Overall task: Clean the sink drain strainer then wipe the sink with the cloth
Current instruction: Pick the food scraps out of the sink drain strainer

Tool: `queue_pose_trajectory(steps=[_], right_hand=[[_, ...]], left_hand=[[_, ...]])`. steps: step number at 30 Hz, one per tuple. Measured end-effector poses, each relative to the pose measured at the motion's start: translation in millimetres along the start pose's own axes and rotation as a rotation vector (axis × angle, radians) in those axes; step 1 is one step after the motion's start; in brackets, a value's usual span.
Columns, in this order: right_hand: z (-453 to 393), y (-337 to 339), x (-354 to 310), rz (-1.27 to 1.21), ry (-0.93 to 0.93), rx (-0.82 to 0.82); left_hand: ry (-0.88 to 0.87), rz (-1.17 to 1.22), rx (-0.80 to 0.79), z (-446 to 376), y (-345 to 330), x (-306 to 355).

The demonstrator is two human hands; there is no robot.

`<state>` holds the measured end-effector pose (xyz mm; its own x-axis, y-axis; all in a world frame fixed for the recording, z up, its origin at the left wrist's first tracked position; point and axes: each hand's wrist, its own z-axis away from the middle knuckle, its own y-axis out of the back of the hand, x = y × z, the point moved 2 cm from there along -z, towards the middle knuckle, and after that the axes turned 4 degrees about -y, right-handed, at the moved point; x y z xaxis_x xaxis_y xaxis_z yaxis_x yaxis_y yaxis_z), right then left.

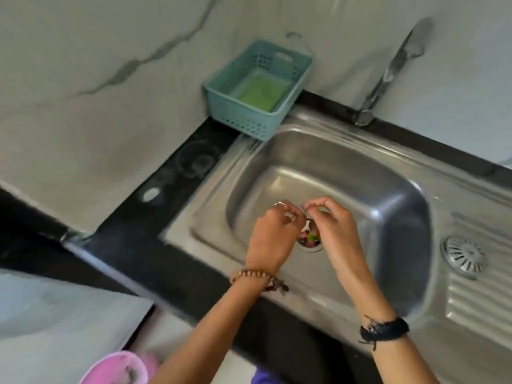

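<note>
The steel sink point(388, 206) is set in a black counter. Its drain strainer point(309, 239) sits in the drain hole, holding pink, green and dark scraps. Both my hands hover just above it, fingertips almost meeting. My right hand point(335, 225) pinches what looks like a thin wire handle rising from the strainer. My left hand point(273, 234), with a ring and a bead bracelet, has its fingers curled in at the same spot; blur hides the exact grip. A green cloth point(260, 92) lies in a teal basket point(243, 117) at the sink's back left corner.
A round perforated metal cover point(465, 256) lies on the ribbed drainboard to the right. The tap point(388, 79) stands behind the basin. A pink bin point(113, 370) sits on the floor at lower left. Marble wall rises behind the counter.
</note>
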<state>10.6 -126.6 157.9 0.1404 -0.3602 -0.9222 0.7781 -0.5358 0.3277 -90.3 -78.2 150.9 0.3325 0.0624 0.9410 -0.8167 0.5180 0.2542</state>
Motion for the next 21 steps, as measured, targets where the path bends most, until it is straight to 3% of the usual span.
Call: queue_pose_trajectory(steps=[5,10,13,21], right_hand=[[-88,40,86,0.56,-0.203,-0.078],[-126,39,147,0.795,-0.234,-0.211],[-134,31,168,0.883,-0.157,-0.246],[-138,12,195,1.037,-0.062,-0.285]], left_hand=[[0.106,-0.578,-0.13,-100,-59,-30],[0.204,-1.009,-0.293,-130,-83,-93],[0.256,-1.04,-0.307,-127,-83,-122],[0.272,-0.691,-0.255,-144,-93,-132]])
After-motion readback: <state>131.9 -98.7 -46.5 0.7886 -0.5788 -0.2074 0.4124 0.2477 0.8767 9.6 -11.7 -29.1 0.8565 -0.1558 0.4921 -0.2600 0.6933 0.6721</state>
